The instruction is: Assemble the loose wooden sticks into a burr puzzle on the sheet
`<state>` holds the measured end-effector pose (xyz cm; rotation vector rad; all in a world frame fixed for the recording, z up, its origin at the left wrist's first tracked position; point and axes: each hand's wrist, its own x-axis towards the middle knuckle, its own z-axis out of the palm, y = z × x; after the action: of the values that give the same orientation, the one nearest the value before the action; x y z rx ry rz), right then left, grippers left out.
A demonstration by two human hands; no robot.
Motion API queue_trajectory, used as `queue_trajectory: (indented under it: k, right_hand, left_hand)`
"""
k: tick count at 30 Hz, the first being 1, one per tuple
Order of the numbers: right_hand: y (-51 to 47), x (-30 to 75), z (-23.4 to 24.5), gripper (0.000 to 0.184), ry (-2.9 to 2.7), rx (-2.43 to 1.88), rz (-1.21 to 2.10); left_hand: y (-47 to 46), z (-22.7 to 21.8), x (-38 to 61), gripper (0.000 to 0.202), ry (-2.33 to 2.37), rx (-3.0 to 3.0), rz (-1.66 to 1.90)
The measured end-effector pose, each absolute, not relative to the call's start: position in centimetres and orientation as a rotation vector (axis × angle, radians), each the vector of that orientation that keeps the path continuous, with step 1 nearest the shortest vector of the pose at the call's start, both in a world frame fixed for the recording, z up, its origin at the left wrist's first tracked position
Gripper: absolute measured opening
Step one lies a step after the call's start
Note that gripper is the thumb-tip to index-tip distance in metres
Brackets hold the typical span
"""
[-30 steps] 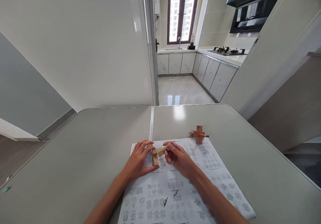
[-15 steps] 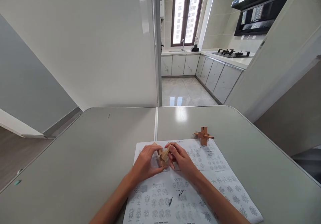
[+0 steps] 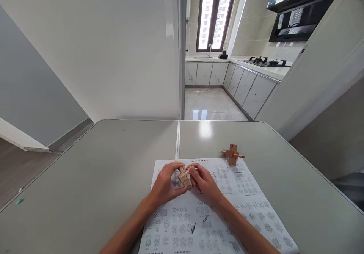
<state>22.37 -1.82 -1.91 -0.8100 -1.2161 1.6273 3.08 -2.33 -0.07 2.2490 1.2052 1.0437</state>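
Between my two hands is a small wooden interlocking puzzle [image 3: 184, 177] of pale blocks, held just over a printed sheet. My left hand [image 3: 166, 180] grips it from the left, fingers at its top and thumb at its lower end. With the fingertips of my right hand [image 3: 205, 182] I pinch a pale block on its right side; part of that block is hidden by the fingers. The printed instruction sheet [image 3: 218, 216] lies under both hands, covered with rows of small line drawings and a few black tick marks.
A darker wooden cross-shaped puzzle [image 3: 232, 155] with a thin stick through it rests at the sheet's far right corner. The grey table [image 3: 85, 178] has a seam down its middle. A small green bit [image 3: 19, 201] lies near the left edge. Beyond is a kitchen.
The pale block at my right fingertips has turned from a slanted upright position to lie more across the puzzle. My left hand has kept its hold. The view has shifted slightly.
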Motion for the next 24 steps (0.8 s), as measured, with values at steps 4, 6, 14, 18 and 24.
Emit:
queue_trajectory:
  k: [4, 6, 14, 18, 24]
  right_hand:
    - [-2.0, 22.2, -1.8, 0.041, -1.238, -0.840, 1.585]
    - [-1.9, 22.2, -1.9, 0.041, -1.238, -0.849, 1.584]
    - [-1.6, 22.4, -2.6, 0.044, -1.205, -0.873, 1.649]
    - [-1.5, 22.5, -2.5, 0.043, -1.244, -0.878, 1.642]
    - [-1.6, 22.7, -1.6, 0.043, -1.340, -0.938, 1.597]
  left_hand:
    - [-2.3, -0.2, 3.0, 0.063, 1.256, 2.157, 1.059]
    - [-2.3, -0.2, 2.9, 0.063, 1.254, 2.148, 1.053]
    - [-2.4, -0.1, 2.9, 0.063, 1.207, 2.144, 1.074]
    - [-2.5, 0.0, 2.9, 0.067, 1.193, 2.113, 1.063]
    - [-2.5, 0.1, 2.8, 0.066, 1.199, 2.088, 1.049]
